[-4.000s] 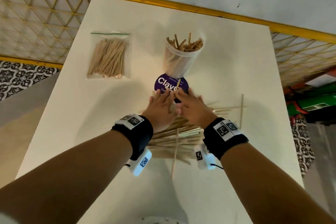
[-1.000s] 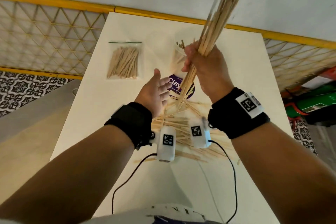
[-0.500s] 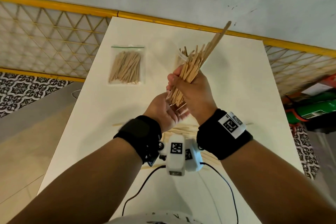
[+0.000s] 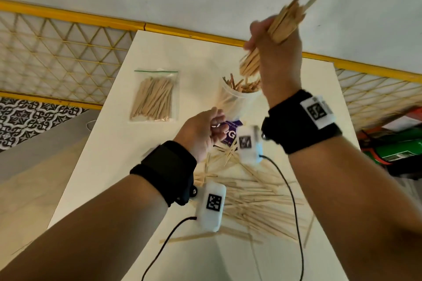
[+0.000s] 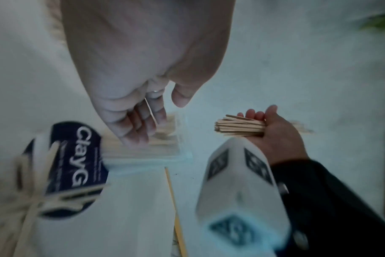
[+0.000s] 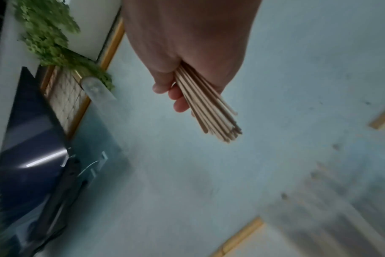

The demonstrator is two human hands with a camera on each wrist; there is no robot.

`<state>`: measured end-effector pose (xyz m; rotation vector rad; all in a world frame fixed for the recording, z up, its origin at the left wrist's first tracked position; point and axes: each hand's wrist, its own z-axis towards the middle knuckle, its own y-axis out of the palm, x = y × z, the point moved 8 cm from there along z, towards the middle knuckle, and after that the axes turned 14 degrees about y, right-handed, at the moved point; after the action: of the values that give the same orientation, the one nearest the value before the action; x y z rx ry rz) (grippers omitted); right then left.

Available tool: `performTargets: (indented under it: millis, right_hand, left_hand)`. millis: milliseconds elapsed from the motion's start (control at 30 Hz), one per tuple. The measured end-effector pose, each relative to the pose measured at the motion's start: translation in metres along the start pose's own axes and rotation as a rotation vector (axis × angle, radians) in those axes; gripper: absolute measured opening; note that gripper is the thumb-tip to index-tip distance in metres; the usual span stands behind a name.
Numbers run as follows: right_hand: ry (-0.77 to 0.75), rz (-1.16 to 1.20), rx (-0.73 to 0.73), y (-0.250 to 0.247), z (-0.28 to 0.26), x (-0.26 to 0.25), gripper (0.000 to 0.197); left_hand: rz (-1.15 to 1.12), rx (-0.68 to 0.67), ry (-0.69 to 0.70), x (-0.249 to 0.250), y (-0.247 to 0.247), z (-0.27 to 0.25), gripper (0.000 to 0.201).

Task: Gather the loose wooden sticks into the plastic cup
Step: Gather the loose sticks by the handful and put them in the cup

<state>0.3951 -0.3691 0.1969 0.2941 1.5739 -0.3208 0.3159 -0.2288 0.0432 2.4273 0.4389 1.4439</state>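
Observation:
My right hand (image 4: 275, 52) grips a bundle of wooden sticks (image 4: 286, 21) raised in the air, its lower ends (image 4: 250, 65) tilted down just above the cup's mouth. The clear plastic cup (image 4: 238, 100) stands on a purple round lid (image 4: 230, 136) and holds several sticks. My left hand (image 4: 202, 131) hovers beside the cup's base, fingers loosely curled, thumb apart; in the left wrist view one thin stick (image 5: 151, 112) lies against those fingers. Many loose sticks (image 4: 251, 198) lie scattered on the white table (image 4: 102, 166) near me. The right wrist view shows the bundle (image 6: 209, 111) in my fist.
A zip bag full of sticks (image 4: 155, 96) lies left of the cup. Black cables from the wrist cameras trail over the near table. A yellow lattice railing (image 4: 57, 52) runs behind the table, and the table's edges drop off at left and right.
My right hand has lifted the bundle up and to the right, over the cup. My left hand has left the bundle's lower ends and dropped beside the cup's base.

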Motion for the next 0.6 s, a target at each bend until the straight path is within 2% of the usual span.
performTargets:
  millis: [100,167,233,267,300,400,467,500,533,600]
  right_hand:
    - [0.005,-0.045,0.027,0.005,0.041,0.008,0.019]
    - [0.097,-0.159,-0.045,0.013,0.056,0.037,0.025]
    - [0.154,-0.21,-0.129,0.014,0.062,0.062,0.031]
    - [0.152,-0.21,-0.112,0.007,0.064,0.066,0.034]
    - [0.122,-0.194,-0.064,-0.005,0.065,0.064,0.035]
    - [0.073,-0.211,0.24,-0.058,0.055,0.068,0.014]
    - [0.193,-0.262,0.397,-0.093,0.036,0.106,0.014]
    - [0.293,-0.34,0.4,-0.103,0.023,0.135,0.019]
    - [0.377,-0.454,0.335,-0.103,0.012,0.163,0.024]
    - [0.433,-0.708,0.046,-0.082,-0.019,0.212,0.031]
  left_hand:
    - [0.129,-0.001,0.072,0.014,0.001,0.013,0.02]
    - [0.219,-0.01,0.109,0.016,-0.003,0.017,0.026]
    - [0.369,-0.045,0.159,0.017,-0.01,0.017,0.021]
    - [0.493,-0.076,0.206,0.016,-0.015,0.018,0.02]
    - [0.64,-0.116,0.254,0.013,-0.022,0.02,0.023]
    - [1.055,-0.253,0.319,-0.013,-0.047,0.031,0.059]
    - [1.271,-0.326,0.323,-0.039,-0.061,0.032,0.072]
    - [1.39,-0.364,0.332,-0.053,-0.064,0.028,0.07]
    - [1.499,-0.408,0.359,-0.063,-0.062,0.022,0.067]
    - [1.614,-0.498,0.438,-0.08,-0.053,0.004,0.068]
